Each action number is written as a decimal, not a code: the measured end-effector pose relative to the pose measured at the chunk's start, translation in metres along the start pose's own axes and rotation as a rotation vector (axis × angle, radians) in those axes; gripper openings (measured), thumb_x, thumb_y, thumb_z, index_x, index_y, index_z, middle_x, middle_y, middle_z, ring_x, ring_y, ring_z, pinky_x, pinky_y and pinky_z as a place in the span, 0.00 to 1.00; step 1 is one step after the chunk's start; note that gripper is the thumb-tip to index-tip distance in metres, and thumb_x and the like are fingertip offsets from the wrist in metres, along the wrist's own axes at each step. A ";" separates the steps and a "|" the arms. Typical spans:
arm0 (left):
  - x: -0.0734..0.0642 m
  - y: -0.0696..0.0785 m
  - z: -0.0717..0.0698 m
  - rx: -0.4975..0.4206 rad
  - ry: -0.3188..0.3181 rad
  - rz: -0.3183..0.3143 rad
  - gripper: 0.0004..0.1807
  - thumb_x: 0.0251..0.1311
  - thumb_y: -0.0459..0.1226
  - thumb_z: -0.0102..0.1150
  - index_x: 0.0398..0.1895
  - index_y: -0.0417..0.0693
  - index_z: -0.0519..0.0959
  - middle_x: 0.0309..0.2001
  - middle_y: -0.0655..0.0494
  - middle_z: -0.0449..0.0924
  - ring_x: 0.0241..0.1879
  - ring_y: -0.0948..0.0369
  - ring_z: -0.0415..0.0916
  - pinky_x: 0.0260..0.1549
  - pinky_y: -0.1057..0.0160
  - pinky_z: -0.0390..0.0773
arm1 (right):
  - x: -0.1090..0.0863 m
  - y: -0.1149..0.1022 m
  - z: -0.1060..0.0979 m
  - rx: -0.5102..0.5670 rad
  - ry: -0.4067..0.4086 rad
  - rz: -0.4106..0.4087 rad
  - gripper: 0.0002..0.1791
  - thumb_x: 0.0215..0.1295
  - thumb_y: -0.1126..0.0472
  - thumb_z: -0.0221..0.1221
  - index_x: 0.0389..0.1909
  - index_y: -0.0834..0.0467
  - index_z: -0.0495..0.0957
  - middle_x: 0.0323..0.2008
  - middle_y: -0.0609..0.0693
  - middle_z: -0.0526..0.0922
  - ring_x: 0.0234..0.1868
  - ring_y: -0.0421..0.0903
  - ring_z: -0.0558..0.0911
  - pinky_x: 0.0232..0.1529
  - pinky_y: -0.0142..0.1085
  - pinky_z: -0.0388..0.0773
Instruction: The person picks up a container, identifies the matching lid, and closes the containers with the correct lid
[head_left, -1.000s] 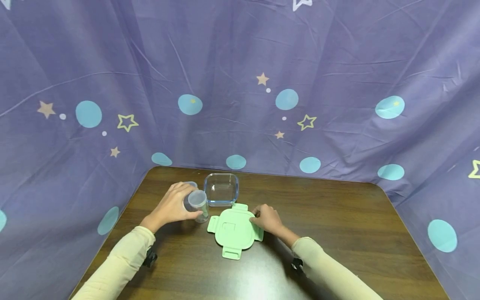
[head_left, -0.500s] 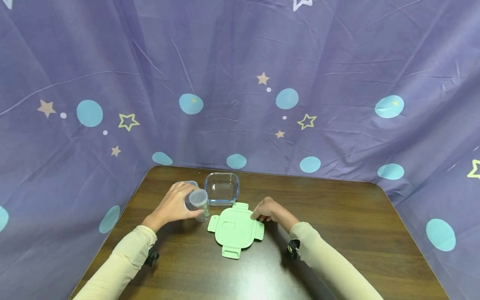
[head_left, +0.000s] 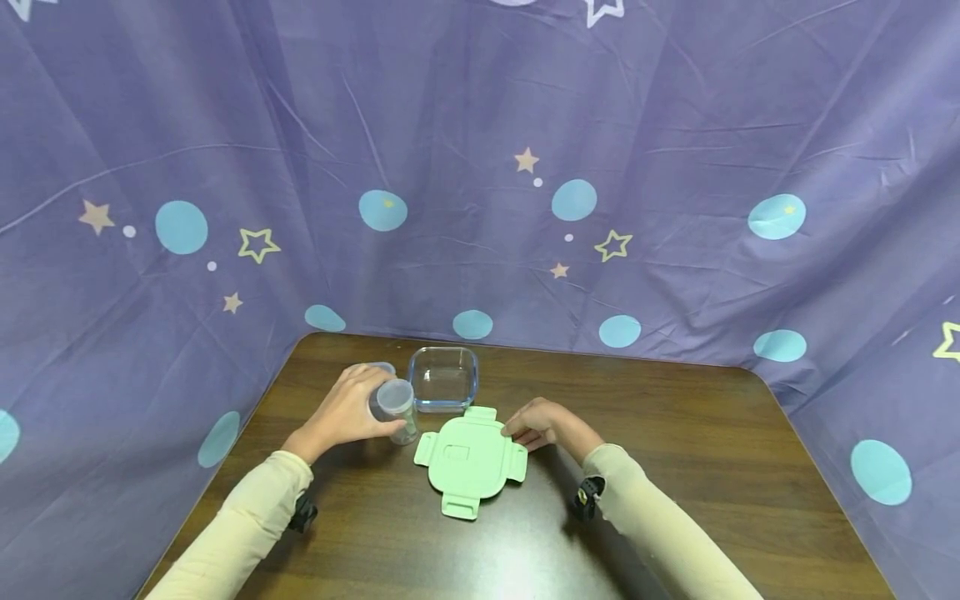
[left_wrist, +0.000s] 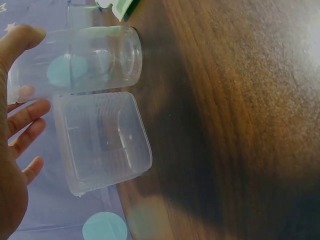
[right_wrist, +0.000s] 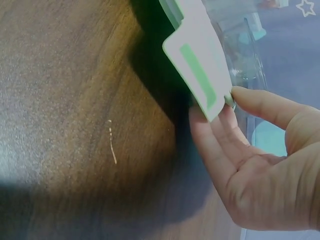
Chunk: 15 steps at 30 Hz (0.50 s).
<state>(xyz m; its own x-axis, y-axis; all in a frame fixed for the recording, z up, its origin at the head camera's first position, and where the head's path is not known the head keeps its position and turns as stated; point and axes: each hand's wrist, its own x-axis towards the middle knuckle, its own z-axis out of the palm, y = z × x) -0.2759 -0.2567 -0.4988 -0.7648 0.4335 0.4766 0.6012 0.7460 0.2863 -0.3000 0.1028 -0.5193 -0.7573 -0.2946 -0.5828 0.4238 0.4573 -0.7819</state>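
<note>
My left hand [head_left: 350, 407] grips a clear cylindrical jar [head_left: 397, 408] near its top, thumb on the near side. The jar stands upright with a frosted lid. Just beyond that hand is a clear, ribbed plastic container [left_wrist: 107, 142], mostly hidden in the head view but plain in the left wrist view. With my right hand [head_left: 551, 423] I pinch the upper right edge of a light green lid [head_left: 468, 462], thumb on top and fingers under its rim. Four-sided, it has a locking flap on each side. In the right wrist view a flap [right_wrist: 197, 75] sticks out beside my fingers.
A square glass food container [head_left: 444, 406] sits behind the lid, close to the jar. All stand on a dark wooden table [head_left: 660, 467]. A purple curtain [head_left: 465, 167] with stars and dots hangs behind and along both sides.
My right hand has changed its hold on the lid's edge, its fingers moving down under the rim and the wrist turning. My left hand and the jar stay in place.
</note>
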 end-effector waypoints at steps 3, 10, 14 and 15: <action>0.000 0.001 -0.001 0.004 -0.004 -0.007 0.39 0.32 0.55 0.83 0.49 0.46 0.82 0.50 0.46 0.85 0.58 0.42 0.77 0.66 0.39 0.67 | 0.000 0.001 -0.001 0.016 -0.023 -0.002 0.13 0.65 0.64 0.64 0.47 0.66 0.84 0.27 0.49 0.83 0.26 0.42 0.81 0.33 0.34 0.84; -0.001 0.002 -0.004 0.015 -0.022 -0.021 0.39 0.32 0.54 0.83 0.50 0.45 0.82 0.52 0.45 0.85 0.59 0.42 0.77 0.65 0.38 0.67 | -0.001 0.003 -0.004 0.050 -0.115 0.003 0.10 0.69 0.63 0.60 0.46 0.64 0.83 0.31 0.50 0.85 0.26 0.40 0.84 0.33 0.33 0.85; -0.001 0.003 -0.006 0.026 -0.044 -0.035 0.40 0.32 0.55 0.82 0.51 0.45 0.82 0.53 0.45 0.85 0.60 0.42 0.77 0.66 0.39 0.67 | 0.000 0.003 -0.006 0.070 -0.171 0.004 0.08 0.71 0.62 0.60 0.41 0.62 0.84 0.33 0.51 0.87 0.28 0.41 0.86 0.35 0.34 0.86; -0.001 0.003 -0.006 0.027 -0.049 -0.037 0.40 0.32 0.55 0.82 0.52 0.44 0.82 0.53 0.44 0.85 0.60 0.42 0.76 0.66 0.38 0.66 | 0.000 0.003 -0.007 0.073 -0.182 0.005 0.08 0.71 0.62 0.59 0.40 0.62 0.84 0.33 0.51 0.87 0.29 0.41 0.86 0.35 0.34 0.86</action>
<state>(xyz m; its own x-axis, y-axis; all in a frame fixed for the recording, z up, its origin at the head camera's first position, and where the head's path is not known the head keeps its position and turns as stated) -0.2718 -0.2580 -0.4935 -0.7973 0.4292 0.4243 0.5664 0.7750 0.2803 -0.3022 0.1099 -0.5206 -0.6559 -0.4424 -0.6117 0.4669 0.3989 -0.7892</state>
